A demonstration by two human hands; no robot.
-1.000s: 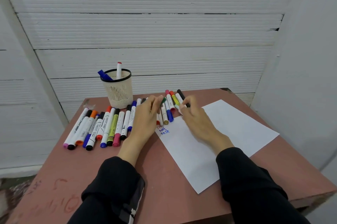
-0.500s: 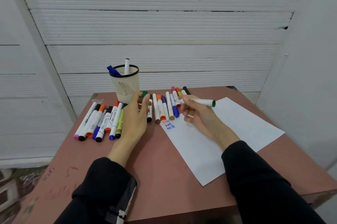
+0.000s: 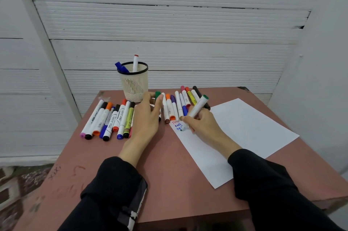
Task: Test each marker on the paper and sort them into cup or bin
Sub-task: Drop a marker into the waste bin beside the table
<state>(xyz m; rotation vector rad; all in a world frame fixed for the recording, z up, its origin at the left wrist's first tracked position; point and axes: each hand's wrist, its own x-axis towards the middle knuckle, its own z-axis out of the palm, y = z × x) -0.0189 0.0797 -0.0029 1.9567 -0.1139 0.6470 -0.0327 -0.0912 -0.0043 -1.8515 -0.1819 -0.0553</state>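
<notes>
change: half a second ago the green-ended marker (image 3: 197, 108) lay level above the paper (image 3: 244, 129); now tipped down, tip at the paper's top-left corner beside the red and blue scribbles (image 3: 177, 125).
right hand (image 3: 203, 125): gripping that marker.
left hand (image 3: 148, 117): pinching the green cap (image 3: 157, 94), just right of the mesh cup (image 3: 134, 84).
meaning: test stroke about to begin; bin not visible.
</notes>
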